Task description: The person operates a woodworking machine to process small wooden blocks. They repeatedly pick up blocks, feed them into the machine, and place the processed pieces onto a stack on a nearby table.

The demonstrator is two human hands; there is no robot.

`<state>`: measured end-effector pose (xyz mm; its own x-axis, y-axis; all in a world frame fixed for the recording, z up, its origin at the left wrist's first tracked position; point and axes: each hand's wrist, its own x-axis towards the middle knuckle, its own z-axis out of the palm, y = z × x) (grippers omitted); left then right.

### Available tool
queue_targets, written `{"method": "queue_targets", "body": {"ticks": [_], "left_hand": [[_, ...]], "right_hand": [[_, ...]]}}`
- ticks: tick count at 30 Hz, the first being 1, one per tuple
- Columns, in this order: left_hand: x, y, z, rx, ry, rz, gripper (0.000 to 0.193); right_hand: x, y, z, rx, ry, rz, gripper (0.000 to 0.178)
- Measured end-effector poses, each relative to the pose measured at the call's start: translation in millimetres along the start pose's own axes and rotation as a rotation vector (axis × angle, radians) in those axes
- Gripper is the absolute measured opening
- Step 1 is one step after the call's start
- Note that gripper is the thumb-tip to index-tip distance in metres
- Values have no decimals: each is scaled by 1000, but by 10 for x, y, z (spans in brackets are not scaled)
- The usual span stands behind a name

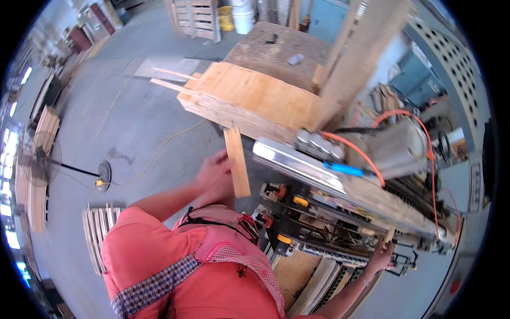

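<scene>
My left hand (pixel 215 174) grips a short flat wooden board (pixel 237 162) by its left edge, with the fingers partly hidden and slightly blurred. The board's far end reaches up to a large stack of pale wooden boards (pixel 249 95). On the right, my right hand (pixel 381 257) is at the near side of a long machine (pixel 329 212) with chains and rails. Its fingers close around a small piece of wood (pixel 390 234), of which only the end shows above them.
Behind the stack stands a worn wooden table (pixel 271 48) with small items on it. Orange air hoses (pixel 361 154) run over the machine's metal housing. A standing fan (pixel 103 173) and a slatted pallet (pixel 98 234) are to the left. A yellow cord (pixel 164 143) crosses the floor.
</scene>
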<state>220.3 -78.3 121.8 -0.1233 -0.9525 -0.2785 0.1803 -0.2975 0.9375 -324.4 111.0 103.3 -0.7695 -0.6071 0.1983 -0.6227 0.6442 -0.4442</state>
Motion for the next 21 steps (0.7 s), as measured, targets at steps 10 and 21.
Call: {"method": "queue_targets", "body": {"ticks": [10,21], "left_hand": [[2651,928,-2649,257,231,130,33],[3754,454,-2707,449,4,28,35]], "right_hand": [[-1900,-2177,502,264,-51,-72,23],[-3095,-3844,1368,273,-479,-268,18]]}}
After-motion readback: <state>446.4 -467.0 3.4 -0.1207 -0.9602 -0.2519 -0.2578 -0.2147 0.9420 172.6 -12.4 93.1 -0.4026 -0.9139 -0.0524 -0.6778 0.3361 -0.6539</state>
